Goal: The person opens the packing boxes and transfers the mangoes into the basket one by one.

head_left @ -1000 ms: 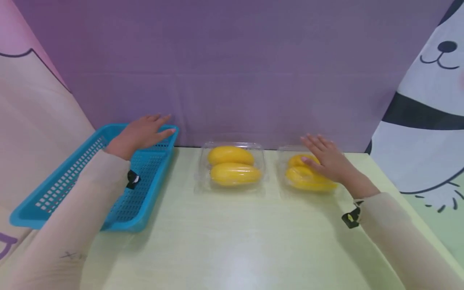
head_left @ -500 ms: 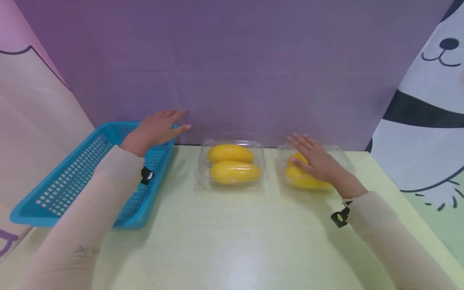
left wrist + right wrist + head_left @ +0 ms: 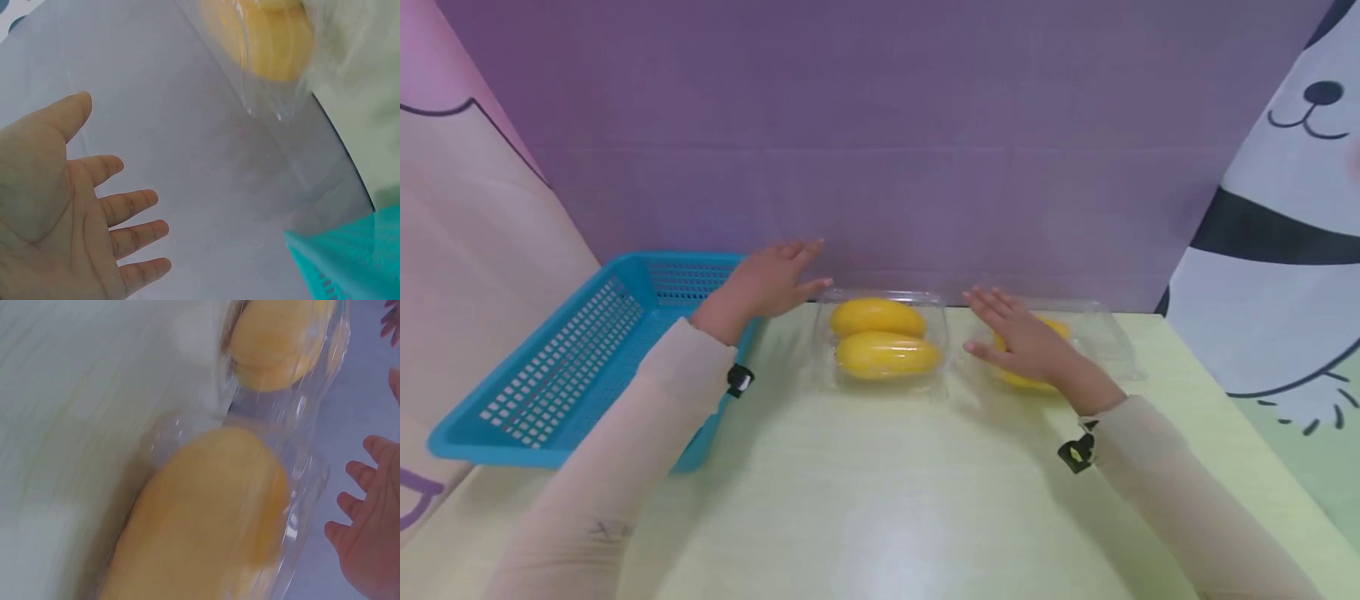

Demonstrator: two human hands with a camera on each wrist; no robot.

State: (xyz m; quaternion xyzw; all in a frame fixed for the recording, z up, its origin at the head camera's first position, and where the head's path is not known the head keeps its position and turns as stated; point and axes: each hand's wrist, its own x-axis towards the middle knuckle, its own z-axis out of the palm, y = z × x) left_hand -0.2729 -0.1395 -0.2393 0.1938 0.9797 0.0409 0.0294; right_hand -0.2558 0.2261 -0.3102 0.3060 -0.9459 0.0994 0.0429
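Note:
Two clear plastic boxes, each with yellow mango-like fruits, stand side by side at the back of the table in the head view. The middle box (image 3: 820, 367) shows two long fruits (image 3: 887, 356). My left hand (image 3: 760, 287), fingers straight and holding nothing, hovers between the basket and that box, its thumb tip near the box's back left corner. Over the right box (image 3: 1108, 333) hangs my right hand (image 3: 1026, 342), fingers extended, hiding part of its fruits (image 3: 1056, 327). The right wrist view shows this hand beside the box, apart from the nearer fruit (image 3: 200, 512).
A blue perforated plastic basket (image 3: 557, 457) stands at the left, partly behind my left forearm. A purple cloth (image 3: 880, 167) hangs behind the table (image 3: 880, 492). Printed cloths hang at both sides, with a panda (image 3: 1270, 317) on the right one.
My left hand has moved right, from over the basket to beside the middle box. The right hand has moved left across the right box. Boxes and basket have stayed put.

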